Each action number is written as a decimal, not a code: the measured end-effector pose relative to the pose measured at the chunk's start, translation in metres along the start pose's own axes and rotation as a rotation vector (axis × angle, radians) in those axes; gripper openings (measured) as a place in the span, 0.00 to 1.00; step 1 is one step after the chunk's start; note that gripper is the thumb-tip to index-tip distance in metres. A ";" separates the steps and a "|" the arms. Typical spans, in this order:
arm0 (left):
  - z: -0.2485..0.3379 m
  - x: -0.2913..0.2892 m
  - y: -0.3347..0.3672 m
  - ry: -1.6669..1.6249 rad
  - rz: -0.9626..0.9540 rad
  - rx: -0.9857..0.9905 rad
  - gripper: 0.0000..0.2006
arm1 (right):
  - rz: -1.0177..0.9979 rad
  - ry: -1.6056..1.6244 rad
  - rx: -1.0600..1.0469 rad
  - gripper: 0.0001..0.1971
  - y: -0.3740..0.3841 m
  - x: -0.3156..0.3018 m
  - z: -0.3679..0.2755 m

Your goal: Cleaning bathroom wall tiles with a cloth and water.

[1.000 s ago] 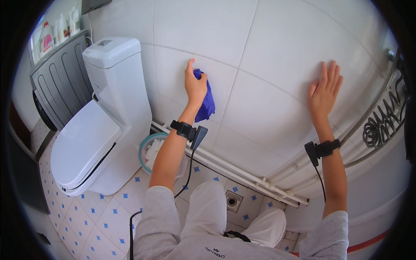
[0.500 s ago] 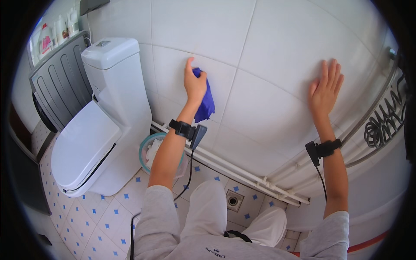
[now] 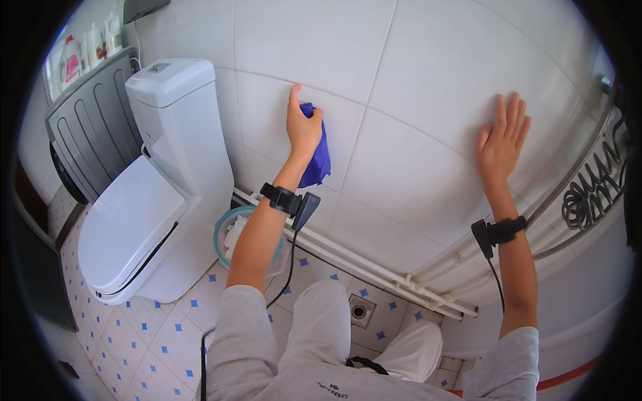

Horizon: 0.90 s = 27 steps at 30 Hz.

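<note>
Cloth: a blue-purple cloth [image 3: 319, 157], bunched at the top under the left hand and hanging loose below it, in front of the tiled wall [image 3: 428, 157] and just left of an upright tile seam
Left hand: the left hand [image 3: 305, 127] is clamped on the cloth, its back to the camera, one finger stretched upward with the tip at a sloping seam between tiles
Right hand: the right hand [image 3: 501, 146] carries nothing, palm toward the same wall and seemingly flat on it, fingers pointing up; the two hands are well apart
Wrists: a black strap [image 3: 282, 199] on the left and another black band [image 3: 506, 229] on the right, each with a small block and a cable
Pipes: white pipes [image 3: 348, 256] run along the foot of the wall
Basket: a teal-rimmed basket [image 3: 223, 227] with crumpled white paper inside, partly hidden behind the left forearm
Toilet: a white toilet [image 3: 134, 220], lid down, left of the basket
Floor: pale floor tiles [image 3: 150, 327] with small blue diamonds, and a square drain [image 3: 360, 311] between the person's knees
Far left: bottles [image 3: 95, 43] standing above a grey ribbed panel [image 3: 90, 113]
Far right: a coiled black cord [image 3: 582, 200] beside the pipework
</note>
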<state>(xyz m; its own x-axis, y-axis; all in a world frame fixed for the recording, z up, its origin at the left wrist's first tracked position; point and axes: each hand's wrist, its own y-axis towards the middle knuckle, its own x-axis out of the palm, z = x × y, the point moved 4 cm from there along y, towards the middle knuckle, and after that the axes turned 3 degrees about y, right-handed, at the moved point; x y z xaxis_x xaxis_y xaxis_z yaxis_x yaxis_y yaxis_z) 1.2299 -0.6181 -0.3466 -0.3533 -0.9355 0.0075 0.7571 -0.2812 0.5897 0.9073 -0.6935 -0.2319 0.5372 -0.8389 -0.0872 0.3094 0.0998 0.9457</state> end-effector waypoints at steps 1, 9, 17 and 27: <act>0.003 -0.002 -0.005 0.024 -0.031 0.025 0.27 | 0.002 0.004 -0.004 0.26 0.000 -0.002 -0.001; 0.003 0.005 -0.003 0.045 -0.054 0.001 0.28 | 0.007 -0.012 0.003 0.26 -0.003 0.002 0.002; 0.002 -0.007 0.004 0.075 -0.016 0.074 0.27 | -0.002 -0.009 -0.006 0.26 0.000 -0.003 -0.002; 0.021 -0.009 0.014 -0.243 -0.049 -0.177 0.31 | 0.001 0.011 -0.012 0.26 0.001 -0.003 -0.005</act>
<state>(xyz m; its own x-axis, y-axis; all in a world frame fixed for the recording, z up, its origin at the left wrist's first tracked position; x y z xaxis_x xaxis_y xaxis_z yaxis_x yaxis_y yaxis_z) 1.2326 -0.6088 -0.3217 -0.4972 -0.8470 0.1883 0.8121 -0.3778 0.4447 0.9096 -0.6880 -0.2325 0.5460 -0.8329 -0.0899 0.3181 0.1069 0.9420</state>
